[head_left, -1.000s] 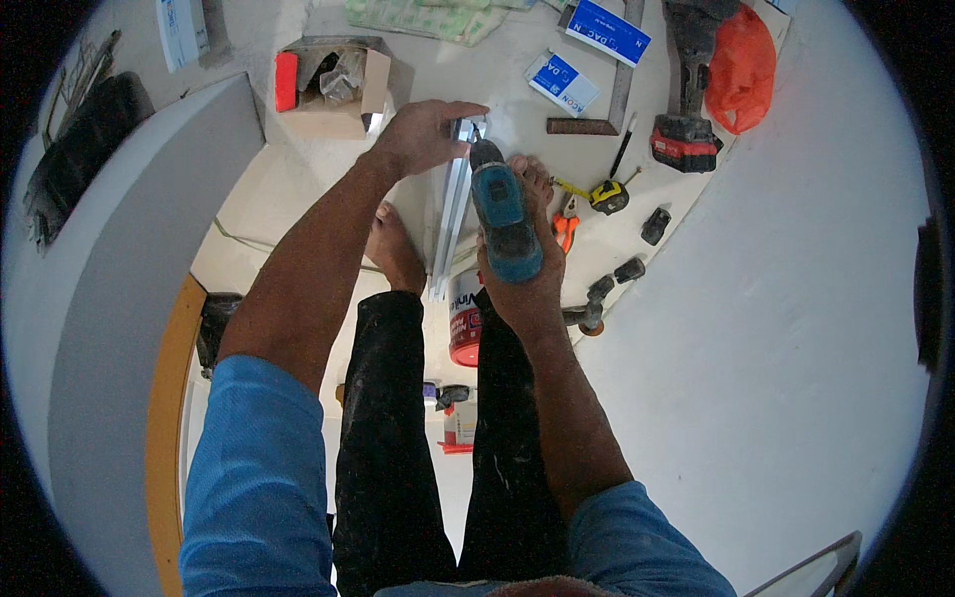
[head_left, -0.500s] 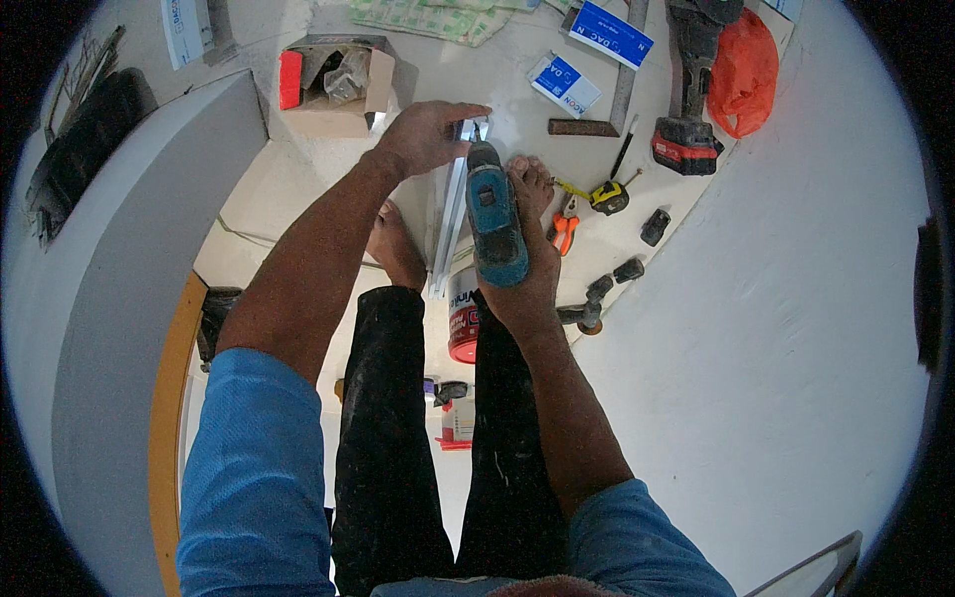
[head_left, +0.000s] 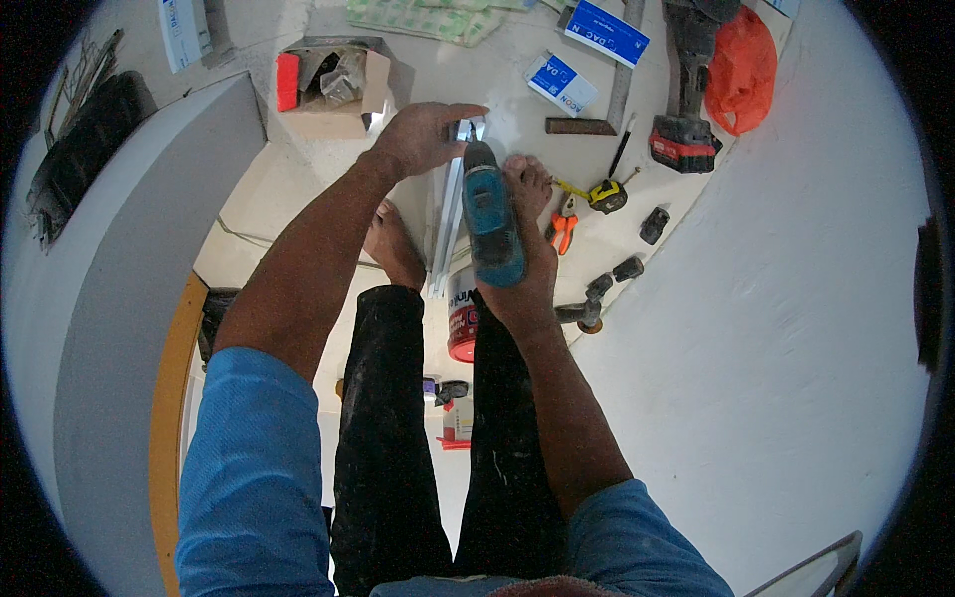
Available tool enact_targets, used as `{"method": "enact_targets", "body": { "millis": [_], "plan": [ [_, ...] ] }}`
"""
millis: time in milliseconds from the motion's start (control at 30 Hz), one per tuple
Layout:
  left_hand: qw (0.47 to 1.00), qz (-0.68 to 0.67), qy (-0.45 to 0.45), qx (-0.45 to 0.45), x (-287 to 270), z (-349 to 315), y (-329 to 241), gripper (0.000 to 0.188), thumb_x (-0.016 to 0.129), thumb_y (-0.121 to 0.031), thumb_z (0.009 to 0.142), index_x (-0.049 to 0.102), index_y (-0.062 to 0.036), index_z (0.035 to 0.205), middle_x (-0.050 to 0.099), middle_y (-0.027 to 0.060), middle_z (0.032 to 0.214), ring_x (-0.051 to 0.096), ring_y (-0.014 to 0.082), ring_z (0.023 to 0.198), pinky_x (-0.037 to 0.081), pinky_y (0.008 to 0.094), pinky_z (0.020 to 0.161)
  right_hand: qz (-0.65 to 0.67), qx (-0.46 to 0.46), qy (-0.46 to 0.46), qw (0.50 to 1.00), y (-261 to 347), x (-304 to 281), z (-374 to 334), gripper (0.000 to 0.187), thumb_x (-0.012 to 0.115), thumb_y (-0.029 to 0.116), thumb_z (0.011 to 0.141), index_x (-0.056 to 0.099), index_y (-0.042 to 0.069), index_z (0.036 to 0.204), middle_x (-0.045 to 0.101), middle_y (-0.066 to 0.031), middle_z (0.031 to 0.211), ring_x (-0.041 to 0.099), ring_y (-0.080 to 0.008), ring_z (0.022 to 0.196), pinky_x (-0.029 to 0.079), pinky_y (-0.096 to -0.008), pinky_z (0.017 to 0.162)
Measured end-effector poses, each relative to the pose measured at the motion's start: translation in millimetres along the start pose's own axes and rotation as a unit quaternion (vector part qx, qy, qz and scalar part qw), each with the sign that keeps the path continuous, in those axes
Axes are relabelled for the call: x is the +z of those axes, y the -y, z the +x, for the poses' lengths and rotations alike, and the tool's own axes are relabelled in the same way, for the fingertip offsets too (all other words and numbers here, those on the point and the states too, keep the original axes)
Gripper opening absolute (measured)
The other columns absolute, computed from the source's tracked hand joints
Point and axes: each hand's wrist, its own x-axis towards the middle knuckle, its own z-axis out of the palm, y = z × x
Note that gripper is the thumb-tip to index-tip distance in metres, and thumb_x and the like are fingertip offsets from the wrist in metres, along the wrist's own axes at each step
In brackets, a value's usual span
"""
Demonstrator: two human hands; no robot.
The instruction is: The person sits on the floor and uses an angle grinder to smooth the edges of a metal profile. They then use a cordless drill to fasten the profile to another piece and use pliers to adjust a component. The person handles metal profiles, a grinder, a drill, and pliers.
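Observation:
A blue and black cordless drill (head_left: 494, 224) is gripped in my right hand (head_left: 527, 274), its chuck and bit pointing away from me. The bit meets the far end of a long silvery metal profile (head_left: 448, 209), which runs toward me between my bare feet. At that same end my left hand (head_left: 423, 139) is closed on the profile, thumb on the near side and fingers reaching across beyond it. The exact spot where the bit touches is too small to make out.
Right of my foot lie orange-handled pliers (head_left: 563, 227), a yellow tape measure (head_left: 607, 195), a pencil (head_left: 624, 144) and a metal square (head_left: 582, 126). Farther off are a second power tool (head_left: 684, 139), a red plastic bag (head_left: 741, 75) and an open carton (head_left: 328, 114). A tub (head_left: 462, 318) stands between my legs.
Almost nothing differs. The view has shifted very slightly, and both hands, the drill and the profile keep their places.

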Motion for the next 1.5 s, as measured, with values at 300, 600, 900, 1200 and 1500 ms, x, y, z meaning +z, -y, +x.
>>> {"method": "enact_targets", "body": {
  "millis": [300,600,900,1200,1500],
  "plan": [
    [0.996,-0.027,-0.054,0.066,11.2,1.8,16.3,0.066,0.085,-0.009,0.086,0.069,-0.0229,0.149,0.078,0.014,0.126,0.076,0.0268,0.105,0.061,0.0378,0.103,0.011,0.003,0.013,1.0,1.6,-7.8,3.9,0.09,0.083,0.022,0.091,0.037,0.013,0.168,0.076,-0.026,0.123,0.079,-0.0421,0.102,0.065,-0.0487,0.086],
    [0.993,-0.005,-0.073,0.096,12.1,2.5,19.2,0.066,0.085,-0.01,0.086,0.069,-0.0238,0.149,0.079,0.0131,0.11,0.077,0.0275,0.097,0.063,0.0397,0.099,0.014,0.018,0.026,0.999,0.3,-5.9,4.6,0.087,0.08,0.02,0.093,0.036,0.014,0.167,0.076,-0.0268,0.121,0.079,-0.0437,0.102,0.065,-0.05,0.086],
    [0.999,0.007,-0.046,0.02,10.6,3.2,11.8,0.067,0.086,-0.016,0.085,0.069,-0.0277,0.149,0.078,0.0136,0.096,0.075,0.0282,0.087,0.062,0.0418,0.09,0.011,0.018,0.02,1.0,2.9,-8.5,4.5,0.085,0.08,0.021,0.093,0.038,0.016,0.167,0.077,-0.0262,0.115,0.079,-0.0438,0.1,0.065,-0.0506,0.085],
    [0.995,0.075,-0.055,0.021,4.8,0.8,5.6,0.066,0.087,-0.02,0.085,0.07,-0.0302,0.148,0.078,0.0155,0.095,0.076,0.0294,0.086,0.063,0.0437,0.091,0.005,-0.012,-0.007,1.0,3.5,-5.0,7.1,0.086,0.082,0.023,0.093,0.039,0.016,0.167,0.077,-0.0245,0.116,0.079,-0.0425,0.099,0.065,-0.0488,0.084],
    [0.998,0.057,-0.041,-0.005,3.5,-1.9,0.9,0.065,0.089,-0.028,0.087,0.069,-0.0314,0.149,0.078,0.0149,0.091,0.077,0.0264,0.085,0.064,0.0431,0.089,0.0,-0.028,-0.008,1.0,1.7,-11.1,10.8,0.087,0.082,0.023,0.091,0.04,0.016,0.167,0.076,-0.0247,0.12,0.079,-0.0433,0.099,0.065,-0.0489,0.083]
  ]
}}
